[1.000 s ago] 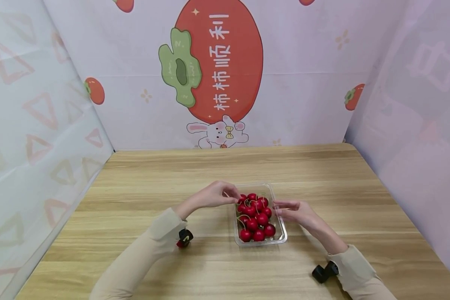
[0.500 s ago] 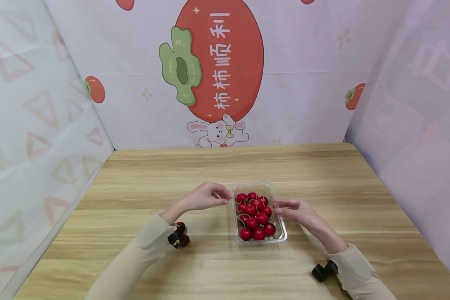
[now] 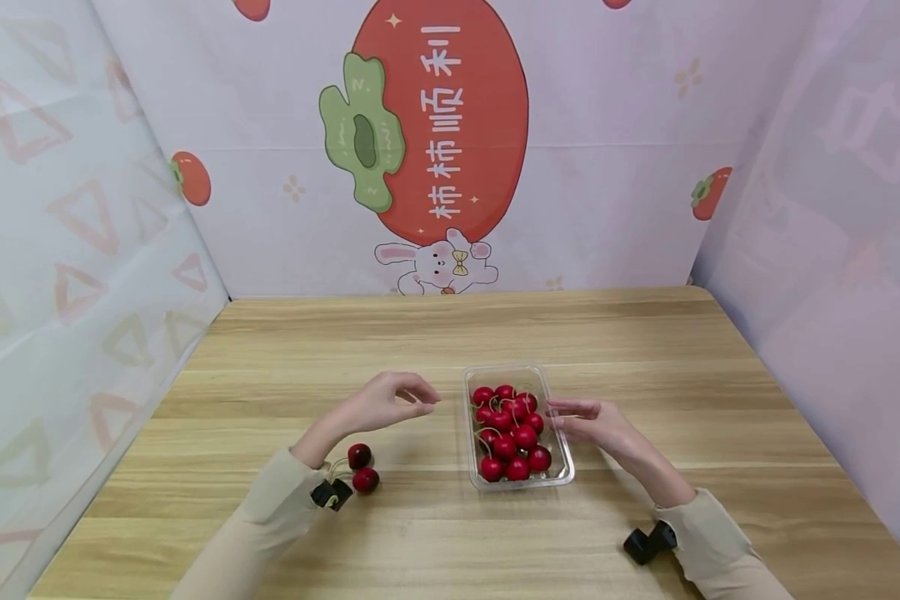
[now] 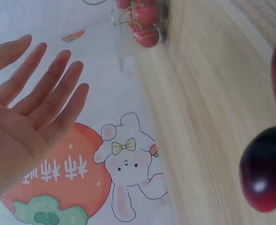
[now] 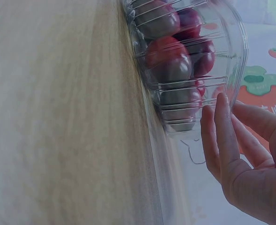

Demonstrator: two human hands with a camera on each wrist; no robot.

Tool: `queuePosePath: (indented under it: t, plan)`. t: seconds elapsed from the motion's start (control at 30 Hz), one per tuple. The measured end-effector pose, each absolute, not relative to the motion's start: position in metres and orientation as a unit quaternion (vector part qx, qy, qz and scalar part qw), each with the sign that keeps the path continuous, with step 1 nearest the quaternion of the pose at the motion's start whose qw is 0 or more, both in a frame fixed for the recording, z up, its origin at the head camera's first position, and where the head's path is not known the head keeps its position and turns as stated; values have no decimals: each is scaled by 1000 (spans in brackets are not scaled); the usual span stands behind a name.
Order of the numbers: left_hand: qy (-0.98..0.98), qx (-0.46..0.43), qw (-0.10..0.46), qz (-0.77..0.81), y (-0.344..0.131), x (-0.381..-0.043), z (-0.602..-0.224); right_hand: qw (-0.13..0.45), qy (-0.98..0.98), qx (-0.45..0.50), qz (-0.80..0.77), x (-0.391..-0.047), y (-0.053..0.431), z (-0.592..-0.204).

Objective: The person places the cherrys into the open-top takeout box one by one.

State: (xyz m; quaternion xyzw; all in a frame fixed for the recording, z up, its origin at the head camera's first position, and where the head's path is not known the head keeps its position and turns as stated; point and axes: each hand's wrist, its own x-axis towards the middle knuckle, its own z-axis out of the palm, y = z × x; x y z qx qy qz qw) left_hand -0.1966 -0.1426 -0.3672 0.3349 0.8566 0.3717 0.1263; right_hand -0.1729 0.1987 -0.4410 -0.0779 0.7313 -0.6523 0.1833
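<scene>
A clear plastic container [image 3: 474, 485] stands on the table with several red cherries [image 3: 503, 448] inside, some with green stems. My left hand [image 3: 378, 407] hovers to its left, apart from it. In the left wrist view the fingers [image 4: 53, 93] are spread and hold nothing. Two dark red cherries [image 3: 365, 479] with stems lie on the table beside my left wrist; they also show large at the right of the left wrist view. My right hand [image 3: 594, 423] is at the container's right side, its relaxed fingertips [image 5: 222, 105] touching the wall near the rim.
The wooden table [image 3: 330, 333] carries the container near its middle. Printed cloth walls [image 3: 607, 208] rise at the back and on both sides. Small black wrist devices [image 3: 648, 543] sit on both sleeves.
My left hand has drawn away from the container toward the left and slightly nearer. The two loose cherries by the wrist have come into fuller view. My right hand has stayed put.
</scene>
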Motion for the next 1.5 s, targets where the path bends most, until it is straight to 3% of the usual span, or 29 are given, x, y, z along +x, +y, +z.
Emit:
queuePosePath:
  t: [0.5, 1.27, 1.5]
  plan:
    - [867, 293, 111, 387, -177, -179, -373, 179, 735, -74, -650, -173, 199, -441]
    - [893, 243, 42, 377, -234, -151, -389, 183, 725, -81, -659, -174, 199, -445]
    - [894, 226, 54, 382, -246, -145, -397, 183, 725, -80, -659, -174, 199, -443]
